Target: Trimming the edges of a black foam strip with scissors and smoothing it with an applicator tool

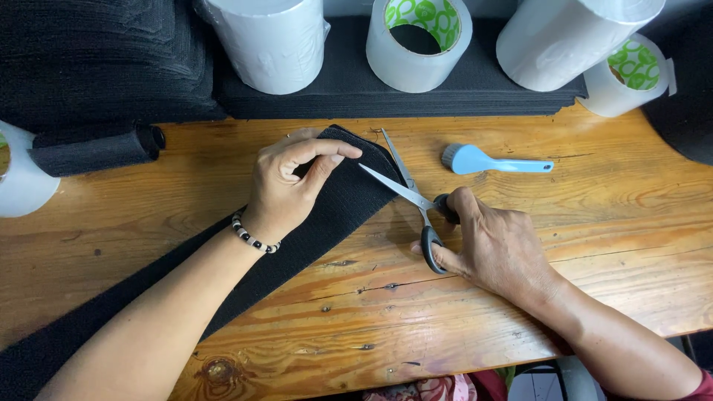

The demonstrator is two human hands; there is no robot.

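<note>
I see my left hand (286, 186) pinching the end of a black strip (327, 215), thumb and fingers closed on its upper edge. The strip runs diagonally across the table (594, 245) from the lower left. My right hand (490, 249) grips the scissors (416, 197) by their black handles, blades open at the strip's end, 1 blade touching the fabric. A blue brush (490, 161) lies just beyond the scissors. White tape rolls (420, 41) stand on black sheets (356, 93) at the far edge.
</note>
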